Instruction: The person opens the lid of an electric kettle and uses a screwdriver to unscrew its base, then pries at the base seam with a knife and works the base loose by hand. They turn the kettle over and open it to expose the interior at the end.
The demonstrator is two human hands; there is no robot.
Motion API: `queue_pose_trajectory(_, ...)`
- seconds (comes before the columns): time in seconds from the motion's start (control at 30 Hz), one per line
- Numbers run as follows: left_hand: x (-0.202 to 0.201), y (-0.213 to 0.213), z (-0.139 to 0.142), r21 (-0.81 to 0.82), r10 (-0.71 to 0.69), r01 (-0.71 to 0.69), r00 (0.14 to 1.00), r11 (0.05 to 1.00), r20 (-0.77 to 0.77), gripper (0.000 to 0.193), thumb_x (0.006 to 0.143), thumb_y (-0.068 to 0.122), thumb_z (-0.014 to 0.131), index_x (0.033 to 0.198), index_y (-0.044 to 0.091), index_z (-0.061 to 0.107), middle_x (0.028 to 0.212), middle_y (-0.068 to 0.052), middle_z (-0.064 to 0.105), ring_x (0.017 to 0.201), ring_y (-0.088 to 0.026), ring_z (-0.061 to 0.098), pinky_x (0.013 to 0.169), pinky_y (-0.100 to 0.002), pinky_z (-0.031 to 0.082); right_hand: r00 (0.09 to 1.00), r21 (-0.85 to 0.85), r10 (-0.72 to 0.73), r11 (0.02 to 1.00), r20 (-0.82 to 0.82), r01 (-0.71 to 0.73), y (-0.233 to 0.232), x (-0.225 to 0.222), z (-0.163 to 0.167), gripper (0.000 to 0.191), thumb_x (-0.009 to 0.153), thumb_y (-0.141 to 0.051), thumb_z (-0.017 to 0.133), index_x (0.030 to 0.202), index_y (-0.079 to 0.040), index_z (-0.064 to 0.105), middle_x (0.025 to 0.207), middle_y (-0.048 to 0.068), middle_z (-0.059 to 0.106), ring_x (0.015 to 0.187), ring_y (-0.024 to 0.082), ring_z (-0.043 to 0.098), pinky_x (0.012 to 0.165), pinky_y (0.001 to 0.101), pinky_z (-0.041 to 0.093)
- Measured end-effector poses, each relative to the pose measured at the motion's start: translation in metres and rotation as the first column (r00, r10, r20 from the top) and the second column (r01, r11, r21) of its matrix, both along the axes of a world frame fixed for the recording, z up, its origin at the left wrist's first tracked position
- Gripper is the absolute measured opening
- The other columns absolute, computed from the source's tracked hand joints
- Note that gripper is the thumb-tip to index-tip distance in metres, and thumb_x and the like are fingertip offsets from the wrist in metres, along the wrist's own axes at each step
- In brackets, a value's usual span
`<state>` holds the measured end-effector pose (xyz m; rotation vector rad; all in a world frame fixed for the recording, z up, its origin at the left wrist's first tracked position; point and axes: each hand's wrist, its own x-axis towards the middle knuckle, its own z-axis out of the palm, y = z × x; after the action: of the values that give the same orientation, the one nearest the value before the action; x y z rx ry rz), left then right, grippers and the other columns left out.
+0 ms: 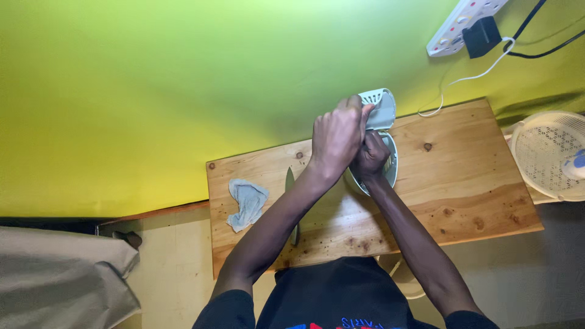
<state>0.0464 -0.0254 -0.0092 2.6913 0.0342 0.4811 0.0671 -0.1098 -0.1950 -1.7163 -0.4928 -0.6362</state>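
My left hand [337, 137] is closed over the top of a pale grey plastic part with slots [381, 107], held upright at the far edge of a wooden table [469, 176]. Just below it, my right hand [369, 157] grips a round pale grey plastic body [390, 167] that rests on the table. The two pieces touch under my fingers, and how they join is hidden. A knife [290, 180] lies on the table to the left, partly under my left forearm.
A crumpled light blue cloth [247, 203] lies on the table's left part. A white fan grille [549, 155] sits past the right end. On the yellow-green wall hang a white power strip [452, 23], a black plug [481, 35] and cables.
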Motion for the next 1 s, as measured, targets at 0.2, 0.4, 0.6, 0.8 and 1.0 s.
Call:
queue_pose_trajectory(0.2,0.015,0.001,0.011,-0.050,-0.161,0.164,0.985,0.985,0.069,0.016,0.092,0.014,0.063,0.092,-0.001,0.070,0.081,-0.023,0.072,0.071,-0.041,0.072,0.063,-0.052,0.055,0.999,0.054,0.045,0.998,0.002,-0.045,-0.018,0.010,0.004,0.014,0.106,-0.009,0.063,0.101,0.003,0.070,0.087,0.014,0.068,0.078,0.024,0.068,0.069,0.0366,0.053)
queue_pose_trajectory(0.4,0.027,0.002,0.003,0.078,-0.245,0.250,0.967,0.965,-0.068,0.013,0.083,0.005,0.062,0.091,0.002,0.071,0.076,-0.025,0.070,0.073,-0.043,0.072,0.066,-0.054,0.057,0.999,0.032,0.023,0.999,-0.031,-0.022,-0.025,0.014,-0.016,0.013,0.105,-0.010,0.065,0.105,0.002,0.072,0.092,0.015,0.072,0.083,0.025,0.071,0.074,0.0365,0.056)
queue_pose_trajectory(0.6,0.042,-0.005,-0.009,0.149,-0.310,0.323,0.945,0.935,-0.105,0.019,0.088,0.019,0.060,0.084,0.004,0.069,0.071,-0.023,0.070,0.067,-0.042,0.070,0.062,-0.055,0.056,0.999,0.037,-0.031,0.999,-0.038,0.033,-0.031,0.024,-0.032,0.015,0.104,-0.007,0.061,0.113,0.002,0.069,0.096,0.016,0.072,0.085,0.025,0.071,0.075,0.0375,0.054)
queue_pose_trajectory(0.8,0.047,-0.024,-0.038,0.229,-0.291,0.316,0.947,0.921,-0.135,0.039,0.106,0.038,0.049,0.097,0.002,0.062,0.062,-0.017,0.068,0.057,-0.038,0.069,0.051,-0.051,0.052,0.961,0.100,-0.259,0.963,0.099,0.249,-0.056,0.029,-0.041,0.037,0.107,-0.012,0.055,0.140,0.002,0.049,0.118,0.021,0.064,0.103,0.038,0.067,0.091,0.0500,0.055)
queue_pose_trajectory(1.0,0.058,-0.034,-0.057,0.322,-0.253,0.297,0.952,0.899,-0.174,0.040,0.102,0.037,0.055,0.083,0.005,0.070,0.065,-0.016,0.069,0.060,-0.034,0.071,0.055,-0.048,0.055,0.926,-0.301,-0.349,0.907,-0.143,0.295,-0.085,0.044,-0.039,0.051,0.111,-0.036,0.044,0.150,-0.002,0.043,0.107,0.026,0.070,0.098,0.045,0.070,0.083,0.0563,0.052)
